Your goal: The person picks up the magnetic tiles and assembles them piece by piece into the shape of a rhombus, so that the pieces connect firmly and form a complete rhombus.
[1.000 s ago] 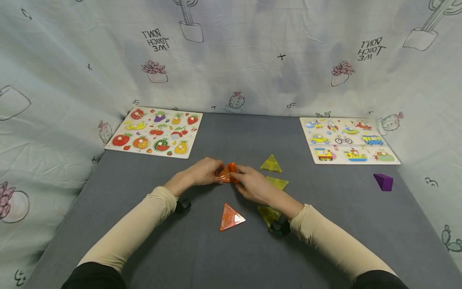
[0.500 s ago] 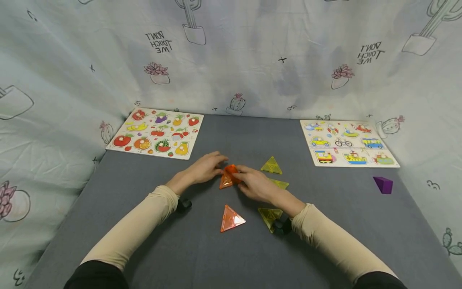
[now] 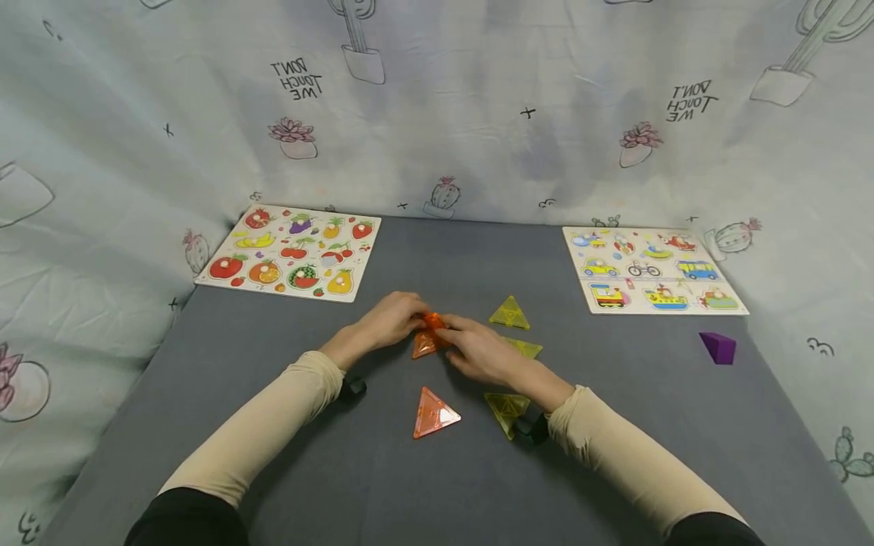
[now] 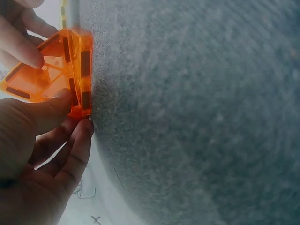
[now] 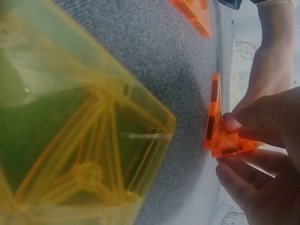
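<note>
- Left hand (image 3: 391,321) and right hand (image 3: 478,350) both pinch orange triangles (image 3: 427,336) mid-mat.
- Yellow triangle (image 3: 509,313) just right; orange tile (image 3: 433,413) nearer, apart.
- Mat (image 3: 614,447) edges well off.

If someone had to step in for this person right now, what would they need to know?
Left hand: pinches the joined orange triangle tiles from the left.
Right hand: pinches the same tiles from the right.
The tiles stand partly upright on the grey table, at its middle.
Done: at least two orange tiles are stuck edge to edge.
Left: one loose orange triangle lies flat nearer the person; three yellow triangles lie flat to the right, untouched. A purple block sits far right.
The fruit puzzle board and the vehicle puzzle board lie at the back, out of the way.
</note>
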A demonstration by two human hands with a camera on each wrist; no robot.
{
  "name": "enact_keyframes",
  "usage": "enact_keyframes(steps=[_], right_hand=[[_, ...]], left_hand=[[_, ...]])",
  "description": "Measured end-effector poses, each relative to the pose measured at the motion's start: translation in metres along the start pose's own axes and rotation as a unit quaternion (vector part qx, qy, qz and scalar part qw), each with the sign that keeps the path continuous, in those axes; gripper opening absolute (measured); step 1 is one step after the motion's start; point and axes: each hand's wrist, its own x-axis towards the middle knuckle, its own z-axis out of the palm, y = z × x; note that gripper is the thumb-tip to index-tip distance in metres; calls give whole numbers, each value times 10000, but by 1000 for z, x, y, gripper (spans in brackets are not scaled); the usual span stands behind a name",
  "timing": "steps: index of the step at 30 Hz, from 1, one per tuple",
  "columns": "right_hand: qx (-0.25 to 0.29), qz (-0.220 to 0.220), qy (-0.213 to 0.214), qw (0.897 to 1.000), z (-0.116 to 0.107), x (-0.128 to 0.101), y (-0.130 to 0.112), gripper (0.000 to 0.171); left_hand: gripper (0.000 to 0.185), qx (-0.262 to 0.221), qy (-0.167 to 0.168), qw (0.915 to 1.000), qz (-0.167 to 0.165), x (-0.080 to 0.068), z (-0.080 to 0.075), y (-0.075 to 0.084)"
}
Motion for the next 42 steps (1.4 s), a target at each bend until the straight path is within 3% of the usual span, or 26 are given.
enact_keyframes(steps=[9, 21, 25, 31, 37, 42], right_hand=[[-444, 236, 60, 9987, 0, -2, 3, 38], [-184, 431, -203, 9987, 3, -5, 5, 44], [-165, 320, 103, 9993, 4, -8, 4, 38], [-102, -120, 554, 9983, 0, -14, -7, 27], [-119, -1120, 257, 9933, -1, -19, -19, 28], [-173, -1573, -38, 9874, 5, -24, -26, 37]], left_hand=[[9, 327, -19, 9987, -389, -5, 2, 0], [8, 448, 384, 9980, -240, -5, 7, -4], [8, 412, 354, 9980, -321, -4, 9, -4], [11, 375, 360, 9980, -348, -4, 6, -3], [11, 363, 377, 9978, -417, -5, 2, -4], [12, 423, 295, 9979, -396, -3, 1, -5]])
